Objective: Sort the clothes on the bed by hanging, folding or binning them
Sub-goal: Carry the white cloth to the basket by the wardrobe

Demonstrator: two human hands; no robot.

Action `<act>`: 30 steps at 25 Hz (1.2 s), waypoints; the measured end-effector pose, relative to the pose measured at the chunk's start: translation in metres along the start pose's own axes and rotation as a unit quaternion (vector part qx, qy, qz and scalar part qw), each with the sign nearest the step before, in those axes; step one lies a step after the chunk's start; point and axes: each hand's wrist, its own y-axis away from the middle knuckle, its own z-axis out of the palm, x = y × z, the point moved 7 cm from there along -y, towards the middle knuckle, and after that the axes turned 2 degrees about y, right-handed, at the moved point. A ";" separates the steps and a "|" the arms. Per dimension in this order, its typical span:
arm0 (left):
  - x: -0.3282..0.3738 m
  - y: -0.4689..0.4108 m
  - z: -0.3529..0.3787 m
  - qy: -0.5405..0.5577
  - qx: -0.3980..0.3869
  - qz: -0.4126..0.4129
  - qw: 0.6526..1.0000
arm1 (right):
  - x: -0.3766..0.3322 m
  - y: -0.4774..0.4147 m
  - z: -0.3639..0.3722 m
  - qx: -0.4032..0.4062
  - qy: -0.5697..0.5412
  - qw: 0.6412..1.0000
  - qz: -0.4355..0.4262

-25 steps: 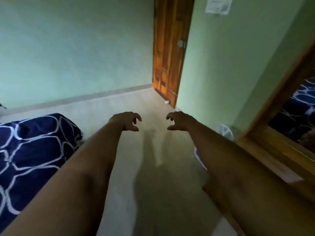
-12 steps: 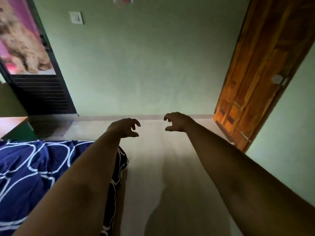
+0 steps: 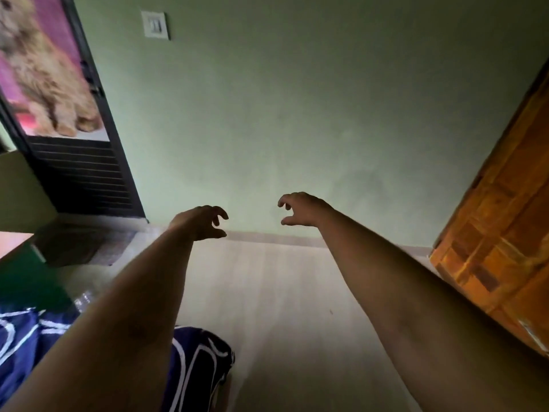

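Both my arms stretch forward over the floor. My left hand [image 3: 200, 223] is empty, its fingers curled and apart. My right hand [image 3: 300, 210] is empty too, fingers hooked and spread, about a hand's width to the right of the left one. The bed [image 3: 196, 361], covered in a dark blue sheet with white looping lines, shows at the lower left, partly hidden under my left forearm. No clothes are in sight.
A pale green wall [image 3: 282, 114] faces me, with a light switch [image 3: 155, 25] high up. A black louvred door [image 3: 80, 173] bearing a dog picture stands at left. A wooden door [image 3: 499, 248] is at right. Pale floor [image 3: 267, 307] lies between.
The view has swung left and up: the wooden door slid to the right edge, the black door came into sight, and the bed dropped to the lower left. Both hands stay empty.
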 end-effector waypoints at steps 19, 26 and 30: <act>-0.418 -0.300 -0.136 0.056 0.174 -0.356 0.917 | -0.227 -0.677 0.032 -0.048 0.047 0.914 -0.400; -0.630 -0.191 -0.154 0.110 0.211 -0.526 0.816 | -0.495 -0.779 0.116 -0.113 0.064 0.833 -0.539; -0.716 -0.102 -0.160 0.119 0.245 -0.636 0.722 | -0.656 -0.789 0.162 -0.137 0.069 0.774 -0.615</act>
